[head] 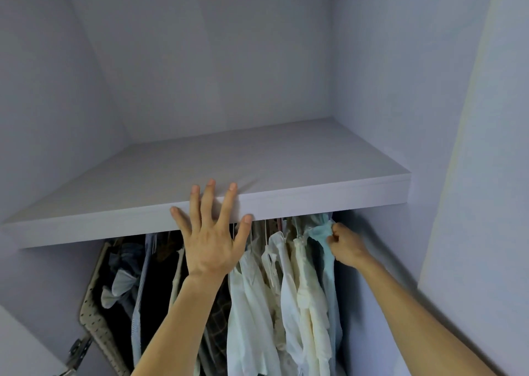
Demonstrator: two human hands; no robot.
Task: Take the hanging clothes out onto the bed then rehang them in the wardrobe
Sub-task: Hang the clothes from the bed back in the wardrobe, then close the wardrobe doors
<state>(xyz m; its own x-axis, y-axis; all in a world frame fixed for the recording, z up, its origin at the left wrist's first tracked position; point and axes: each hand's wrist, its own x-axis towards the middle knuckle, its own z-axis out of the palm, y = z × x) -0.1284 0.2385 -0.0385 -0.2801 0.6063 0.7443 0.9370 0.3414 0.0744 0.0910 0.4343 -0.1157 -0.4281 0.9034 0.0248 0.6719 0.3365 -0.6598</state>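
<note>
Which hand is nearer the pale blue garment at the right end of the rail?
Right. The right hand is closed on the pale blue garment near its top. The left hand is spread open against the shelf edge, several garments to the left.

Left hand (210, 239) raised, fingers splayed; right hand (345, 245) — fist clenched.

Matt painted wardrobe with soft cloth garments in the lower half of the frame.
The shelf (257, 161) is smooth, matt board. Pale shirts (289, 289) look thin, crinkled cloth. At lower left, a dotted fabric panel (96, 315) sits above a shiny metal hinge (76, 350).
</note>
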